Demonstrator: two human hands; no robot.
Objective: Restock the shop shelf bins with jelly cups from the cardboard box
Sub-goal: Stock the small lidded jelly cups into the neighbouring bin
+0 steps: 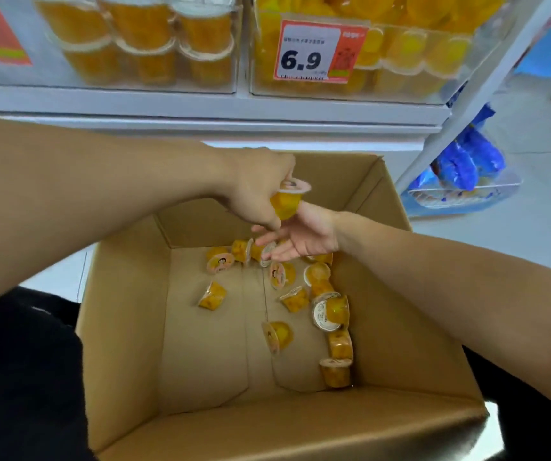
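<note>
Head view looks down into an open cardboard box (127,327) that fills the lower middle of the frame. Above its far edge, near the centre of the frame, the left hand (257,188) grips one jelly cup (286,202), fingers curled round the orange tub with its pale foil lid turned up and to the right. Just below and to the right of it, the right hand (300,239) reaches into the box with fingers straight and spread, holding nothing; its fingertips lie at a cluster of loose jelly cups (330,314) by the far wall (whether they actually touch a cup cannot be told).

The loose cups are scattered over the box floor, mostly along its right side and far end, lying on their sides or tipped, with one apart at centre left of the floor.

Across the top of the frame runs a white shelf (200,108) carrying two clear bins: the left bin (141,38) holds stacked orange cups, the right bin (383,54) holds yellow ones and bears a price tag (314,51) reading 6.9. At the right edge of the frame, blue packets (467,161) sit in a wire basket (460,194) on the floor.
</note>
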